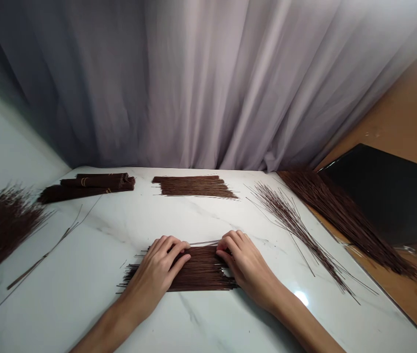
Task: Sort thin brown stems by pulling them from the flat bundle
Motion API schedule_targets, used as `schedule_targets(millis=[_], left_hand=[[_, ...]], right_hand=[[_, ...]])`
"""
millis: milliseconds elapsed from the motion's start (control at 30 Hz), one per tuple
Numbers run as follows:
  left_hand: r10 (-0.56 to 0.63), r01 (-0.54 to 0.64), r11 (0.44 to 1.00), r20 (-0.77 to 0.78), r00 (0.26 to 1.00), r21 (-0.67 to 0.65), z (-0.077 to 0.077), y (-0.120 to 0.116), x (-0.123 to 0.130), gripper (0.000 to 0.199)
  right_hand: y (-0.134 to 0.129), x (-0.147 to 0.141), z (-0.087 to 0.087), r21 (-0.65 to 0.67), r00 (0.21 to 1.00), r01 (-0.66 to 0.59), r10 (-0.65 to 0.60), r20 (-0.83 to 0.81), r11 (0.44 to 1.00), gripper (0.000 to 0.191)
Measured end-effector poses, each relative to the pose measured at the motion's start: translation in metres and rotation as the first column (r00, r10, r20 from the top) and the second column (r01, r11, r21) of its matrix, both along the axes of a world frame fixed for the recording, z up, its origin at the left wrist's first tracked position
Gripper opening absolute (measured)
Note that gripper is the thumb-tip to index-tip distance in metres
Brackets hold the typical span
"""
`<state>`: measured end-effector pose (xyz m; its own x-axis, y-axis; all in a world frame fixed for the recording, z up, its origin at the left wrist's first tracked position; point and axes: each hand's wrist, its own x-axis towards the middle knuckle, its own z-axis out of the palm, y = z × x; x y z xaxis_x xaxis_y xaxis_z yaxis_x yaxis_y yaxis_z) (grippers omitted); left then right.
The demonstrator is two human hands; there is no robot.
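A flat layer of thin dark-brown sticks lies side by side on the white marbled table in front of me. My left hand rests over its left part, thumb and fingers closed at the far edge. Over the right end is my right hand, its thumb and fingertips also pinched at that edge. A couple of thin sticks stretch between the two pinches, slightly apart from the layer. Uneven stick ends poke out on the left beyond my left hand.
Behind lies another flat layer of sticks. Tied dark bundles sit back left, near a bristly pile and a few loose stems. Rightward are a loose bunch, a longer bundle and a black panel. A curtain hangs behind.
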<state>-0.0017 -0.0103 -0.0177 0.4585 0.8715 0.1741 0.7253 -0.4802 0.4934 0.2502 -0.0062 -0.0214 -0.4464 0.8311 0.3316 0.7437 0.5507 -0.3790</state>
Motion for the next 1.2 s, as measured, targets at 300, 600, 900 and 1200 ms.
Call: schedule_targets(millis=[300, 600, 900, 1200], left_hand=[[-0.007, 0.008, 0.999, 0.011, 1.000, -0.035, 0.000, -0.002, 0.000, 0.018], [-0.039, 0.041, 0.999, 0.062, 0.997, -0.034, -0.003, -0.003, 0.002, 0.018], [-0.029, 0.029, 1.000, 0.061, 0.998, 0.002, -0.001, -0.004, 0.003, 0.018], [0.027, -0.025, 0.979, -0.012, 1.000, 0.202, 0.001, -0.007, 0.003, 0.017]], right_hand=[[0.015, 0.019, -0.007, -0.156, 0.976, 0.112, -0.138, -0.169, 0.981, 0.022], [0.019, 0.038, 0.004, -0.155, 0.997, 0.065, -0.071, -0.031, 0.986, 0.018], [0.019, 0.038, -0.004, 0.051, 0.980, 0.014, -0.024, 0.198, 0.999, 0.021], [0.013, 0.049, 0.002, 0.101, 0.995, 0.056, -0.063, 0.071, 0.993, 0.019]])
